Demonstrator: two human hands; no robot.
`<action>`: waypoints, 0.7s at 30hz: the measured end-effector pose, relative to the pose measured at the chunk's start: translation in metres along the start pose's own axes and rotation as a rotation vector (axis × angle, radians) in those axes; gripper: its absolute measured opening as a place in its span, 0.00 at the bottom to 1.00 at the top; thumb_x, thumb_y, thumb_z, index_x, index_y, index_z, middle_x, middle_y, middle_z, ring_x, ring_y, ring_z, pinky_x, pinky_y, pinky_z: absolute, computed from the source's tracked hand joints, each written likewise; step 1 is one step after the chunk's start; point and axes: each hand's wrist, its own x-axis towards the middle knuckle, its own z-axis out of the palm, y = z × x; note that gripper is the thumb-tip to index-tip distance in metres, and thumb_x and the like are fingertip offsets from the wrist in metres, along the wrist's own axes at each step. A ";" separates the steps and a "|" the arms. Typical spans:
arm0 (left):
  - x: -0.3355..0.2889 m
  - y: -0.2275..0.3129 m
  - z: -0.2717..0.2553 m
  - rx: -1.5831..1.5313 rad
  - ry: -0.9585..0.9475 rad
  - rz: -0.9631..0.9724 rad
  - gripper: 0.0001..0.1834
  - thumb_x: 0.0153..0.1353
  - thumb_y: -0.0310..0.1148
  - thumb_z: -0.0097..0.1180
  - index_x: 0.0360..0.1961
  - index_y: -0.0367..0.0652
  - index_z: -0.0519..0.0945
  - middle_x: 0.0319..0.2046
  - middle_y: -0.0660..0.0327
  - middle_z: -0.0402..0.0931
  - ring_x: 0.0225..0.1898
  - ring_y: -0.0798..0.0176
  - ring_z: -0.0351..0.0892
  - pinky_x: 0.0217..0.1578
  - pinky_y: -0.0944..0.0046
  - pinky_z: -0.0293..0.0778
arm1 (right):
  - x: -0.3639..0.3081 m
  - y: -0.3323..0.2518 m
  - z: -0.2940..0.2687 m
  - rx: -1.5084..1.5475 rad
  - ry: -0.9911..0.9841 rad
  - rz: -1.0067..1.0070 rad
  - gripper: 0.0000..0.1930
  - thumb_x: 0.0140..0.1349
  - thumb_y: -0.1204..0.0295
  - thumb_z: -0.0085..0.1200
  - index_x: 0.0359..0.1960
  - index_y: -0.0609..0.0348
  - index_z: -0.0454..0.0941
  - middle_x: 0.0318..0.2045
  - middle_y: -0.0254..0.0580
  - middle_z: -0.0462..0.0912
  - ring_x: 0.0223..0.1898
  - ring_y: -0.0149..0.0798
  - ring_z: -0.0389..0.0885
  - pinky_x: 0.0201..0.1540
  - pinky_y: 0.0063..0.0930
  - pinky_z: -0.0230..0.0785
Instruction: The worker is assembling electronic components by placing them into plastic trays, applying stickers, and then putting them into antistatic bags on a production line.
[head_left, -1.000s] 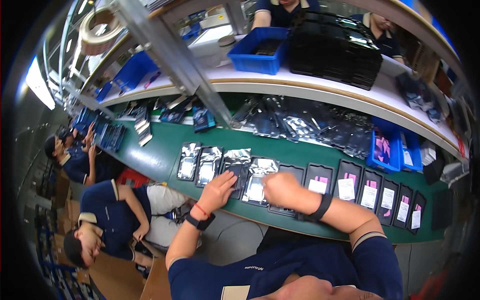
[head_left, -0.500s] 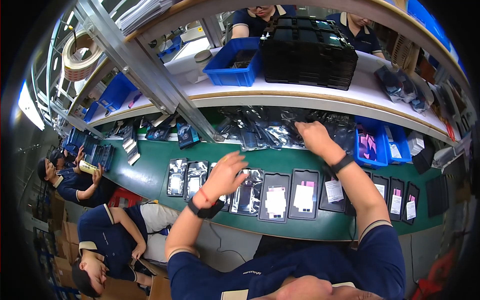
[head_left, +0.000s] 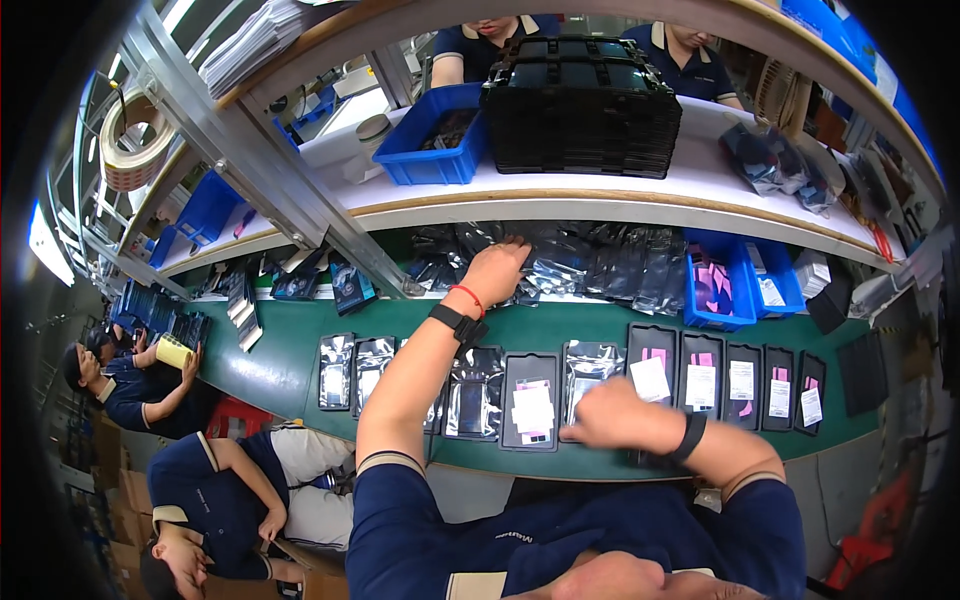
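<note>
My left hand [head_left: 497, 270] reaches far forward onto a heap of silvery plastic bags [head_left: 575, 262] under the white shelf. Its fingers lie on the bags, and their grip is hidden. It wears a black watch and a red string. My right hand [head_left: 608, 416], blurred and wearing a black wristband, is at the near edge of the green belt [head_left: 280, 365]. Its fingers curl on the near end of a silvery bag [head_left: 590, 365]. Next to that bag lies a black tray with a white label [head_left: 531, 400]. More bagged and bare trays line the belt.
A blue bin with pink items [head_left: 718, 285] stands to the right of the heap. On the shelf sit a tall stack of black trays [head_left: 580, 105] and a blue bin [head_left: 437, 135]. Two people stand behind it. Other seated workers [head_left: 215, 490] are at my lower left.
My right hand has come back from the bag heap to the near edge of the belt. My left hand has left the belt and stretched forward to the heap.
</note>
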 end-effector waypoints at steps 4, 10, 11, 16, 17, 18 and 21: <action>-0.036 0.020 -0.023 0.028 0.187 0.042 0.20 0.50 0.24 0.50 0.48 0.38 0.73 0.48 0.51 0.74 0.50 0.51 0.74 0.52 0.56 0.69 | 0.075 0.077 -0.021 -0.016 0.567 0.051 0.07 0.43 0.72 0.54 0.24 0.63 0.76 0.25 0.55 0.79 0.31 0.53 0.79 0.33 0.43 0.73; -0.149 0.122 -0.046 0.024 0.181 0.097 0.24 0.50 0.26 0.52 0.52 0.39 0.72 0.48 0.49 0.73 0.49 0.46 0.74 0.48 0.56 0.72 | 0.150 0.125 -0.037 -0.032 0.574 0.239 0.31 0.45 0.77 0.51 0.57 0.66 0.62 0.42 0.58 0.78 0.49 0.53 0.74 0.52 0.38 0.67; -0.170 0.135 -0.038 -0.006 0.139 0.093 0.23 0.50 0.26 0.52 0.51 0.39 0.73 0.49 0.48 0.72 0.49 0.46 0.74 0.48 0.55 0.72 | 0.155 0.121 -0.041 -0.027 0.463 0.278 0.32 0.46 0.76 0.51 0.57 0.66 0.61 0.42 0.58 0.78 0.49 0.53 0.75 0.52 0.38 0.68; -0.200 0.156 -0.020 -0.093 -0.055 0.026 0.22 0.53 0.37 0.55 0.50 0.40 0.74 0.52 0.47 0.68 0.53 0.46 0.69 0.53 0.46 0.65 | 0.151 0.124 -0.034 -0.117 0.552 0.218 0.14 0.52 0.75 0.48 0.42 0.66 0.72 0.31 0.55 0.81 0.35 0.50 0.82 0.39 0.39 0.74; -0.197 0.155 -0.023 -0.145 -0.098 0.011 0.26 0.53 0.44 0.57 0.50 0.40 0.74 0.52 0.47 0.67 0.55 0.46 0.67 0.54 0.42 0.62 | 0.143 0.124 -0.033 -0.111 0.646 0.202 0.07 0.54 0.76 0.44 0.34 0.62 0.74 0.27 0.51 0.81 0.30 0.50 0.82 0.34 0.41 0.74; -0.193 0.152 -0.025 -0.198 -0.140 0.000 0.30 0.52 0.50 0.58 0.50 0.40 0.73 0.52 0.47 0.67 0.56 0.47 0.65 0.55 0.38 0.58 | 0.132 0.125 -0.032 -0.111 0.642 0.214 0.07 0.54 0.76 0.44 0.34 0.62 0.74 0.27 0.51 0.81 0.30 0.50 0.82 0.34 0.41 0.74; -0.188 0.139 -0.032 -0.243 -0.202 0.032 0.29 0.49 0.52 0.60 0.45 0.40 0.77 0.47 0.50 0.70 0.55 0.47 0.66 0.55 0.37 0.56 | 0.068 0.094 -0.045 0.053 0.918 0.127 0.09 0.53 0.75 0.50 0.36 0.60 0.76 0.29 0.47 0.81 0.30 0.51 0.80 0.32 0.39 0.72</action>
